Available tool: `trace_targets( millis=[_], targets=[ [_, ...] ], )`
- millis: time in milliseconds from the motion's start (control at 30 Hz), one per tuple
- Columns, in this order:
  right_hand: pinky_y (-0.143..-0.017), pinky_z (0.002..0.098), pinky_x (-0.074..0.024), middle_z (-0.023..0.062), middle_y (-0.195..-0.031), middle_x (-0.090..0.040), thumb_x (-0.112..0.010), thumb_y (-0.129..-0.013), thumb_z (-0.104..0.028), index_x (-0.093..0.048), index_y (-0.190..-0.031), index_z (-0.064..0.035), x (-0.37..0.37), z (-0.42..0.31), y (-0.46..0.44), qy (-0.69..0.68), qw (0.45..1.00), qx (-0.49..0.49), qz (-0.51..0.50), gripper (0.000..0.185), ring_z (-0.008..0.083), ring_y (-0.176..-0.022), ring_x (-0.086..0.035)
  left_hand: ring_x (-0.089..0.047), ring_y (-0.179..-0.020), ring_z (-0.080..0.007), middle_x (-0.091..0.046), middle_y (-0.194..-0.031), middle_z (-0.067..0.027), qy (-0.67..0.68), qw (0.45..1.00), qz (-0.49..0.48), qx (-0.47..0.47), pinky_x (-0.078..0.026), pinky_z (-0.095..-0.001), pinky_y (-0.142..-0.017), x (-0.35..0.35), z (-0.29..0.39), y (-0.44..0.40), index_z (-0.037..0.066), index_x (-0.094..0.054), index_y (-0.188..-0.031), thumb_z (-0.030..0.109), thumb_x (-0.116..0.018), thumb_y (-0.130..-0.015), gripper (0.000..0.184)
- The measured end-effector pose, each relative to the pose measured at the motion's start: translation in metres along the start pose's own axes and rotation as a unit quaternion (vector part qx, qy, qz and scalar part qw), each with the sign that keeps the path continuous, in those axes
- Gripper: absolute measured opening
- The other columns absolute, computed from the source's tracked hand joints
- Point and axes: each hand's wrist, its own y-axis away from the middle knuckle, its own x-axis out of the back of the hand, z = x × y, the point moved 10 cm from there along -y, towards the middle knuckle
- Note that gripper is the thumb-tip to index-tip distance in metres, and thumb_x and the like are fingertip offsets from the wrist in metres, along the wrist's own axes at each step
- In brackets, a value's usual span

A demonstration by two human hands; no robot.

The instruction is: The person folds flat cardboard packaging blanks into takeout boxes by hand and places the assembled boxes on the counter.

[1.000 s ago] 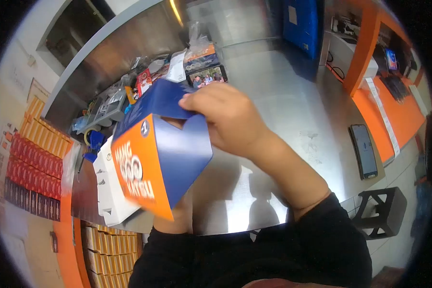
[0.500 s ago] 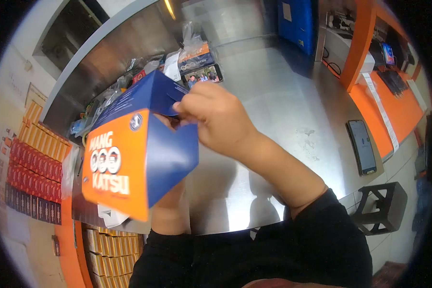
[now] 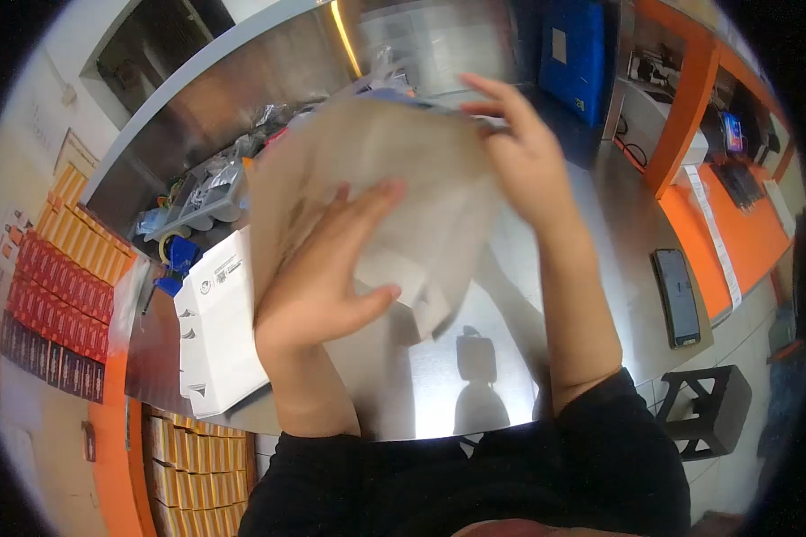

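Note:
A blurred greyish-brown folded carton (image 3: 394, 179), its plain side facing me, is tilted above the metal table between my hands. My left hand (image 3: 331, 268) lies against its near face, fingers spread and thumb apart. At the carton's upper right edge is my right hand (image 3: 519, 143), its fingers apart and stretched out. White flat cartons (image 3: 224, 331) lie on the table to the left of my left hand.
A grey tray (image 3: 210, 201) with plastic-wrapped items and a blue tape dispenser (image 3: 181, 255) stand at the left. On the right are a phone (image 3: 677, 295), an orange shelf (image 3: 743, 233) and a dark stool (image 3: 709, 412). A blue box (image 3: 571, 58) stands at the back.
The orange and blue box side is out of sight; a plain greyish-brown surface now faces me. My right hand has moved up and right and its fingers have spread. My left hand has come into view.

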Motion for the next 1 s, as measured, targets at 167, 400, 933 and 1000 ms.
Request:
trace_targets(
  millis=[167, 400, 933, 1000],
  targets=[
    [-0.082, 0.0254, -0.0422, 0.0086, -0.104, -0.061, -0.049, -0.081, -0.015, -0.055, -0.120, -0.0021, 0.070, 0.027, -0.010, 0.041, 0.993, -0.095, 0.062, 0.042, 0.0152, -0.091, -0.055, -0.018, -0.134, -0.0491, -0.028, -0.145, -0.0245, -0.130, 0.989, -0.049, 0.042, -0.015, -0.0526, -0.111, -0.035, -0.005, -0.012, 0.014, -0.031, -0.142, 0.005, -0.064, -0.060, 0.089],
    [-0.085, 0.0255, -0.0390, 0.0074, -0.109, -0.058, -0.053, -0.085, -0.033, -0.055, -0.118, -0.0017, 0.085, 0.022, -0.002, -0.001, 0.976, -0.192, 0.101, 0.045, 0.0155, -0.098, -0.053, -0.020, -0.133, -0.0505, -0.029, -0.142, -0.0301, -0.009, 0.997, 0.070, -0.002, -0.016, -0.0534, -0.111, -0.053, 0.005, -0.019, 0.014, -0.034, -0.141, 0.008, -0.067, -0.060, 0.088],
    [-0.076, 0.0310, -0.0546, 0.0221, -0.110, -0.058, -0.032, -0.095, -0.050, -0.039, -0.129, 0.0012, 0.064, -0.036, -0.006, -0.046, 0.995, 0.047, 0.072, 0.061, 0.0267, -0.087, -0.066, -0.060, -0.101, -0.0335, -0.058, -0.117, -0.0202, 0.182, 0.976, 0.067, 0.100, -0.044, -0.0448, -0.092, -0.026, -0.006, -0.015, -0.001, -0.051, -0.122, 0.034, -0.044, -0.095, 0.044],
    [-0.093, 0.0374, -0.0447, 0.0170, -0.110, -0.060, -0.066, -0.082, -0.029, -0.053, -0.113, -0.0004, 0.003, -0.054, 0.009, -0.081, 0.981, 0.146, -0.099, 0.044, 0.0284, -0.105, -0.060, -0.062, -0.096, -0.0259, -0.060, -0.113, -0.0148, 0.578, 0.758, 0.204, 0.222, -0.048, -0.0388, -0.087, -0.019, -0.037, 0.004, 0.000, -0.052, -0.119, 0.040, -0.037, -0.098, 0.048]
  ],
)
